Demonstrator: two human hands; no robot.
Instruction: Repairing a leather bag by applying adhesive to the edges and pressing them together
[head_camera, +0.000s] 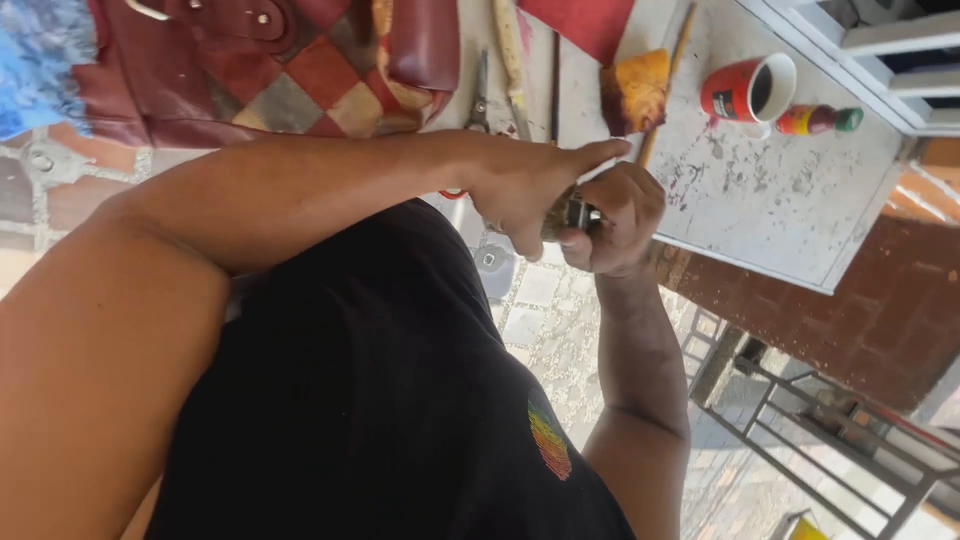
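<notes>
A patchwork leather bag was seen at the left. Near the edge of the white table, a small dark object was gripped by both hands. The left hand was closed over it, forefinger outstretched, and the right hand was curled around it. Fine handling was judged under way, so a steady hold would be called for. A red mug was set farther right.

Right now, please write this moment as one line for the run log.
left hand: on small metal object | right hand: gripping same object | nearby: red mug, scissors, patchwork bag on white table
</notes>
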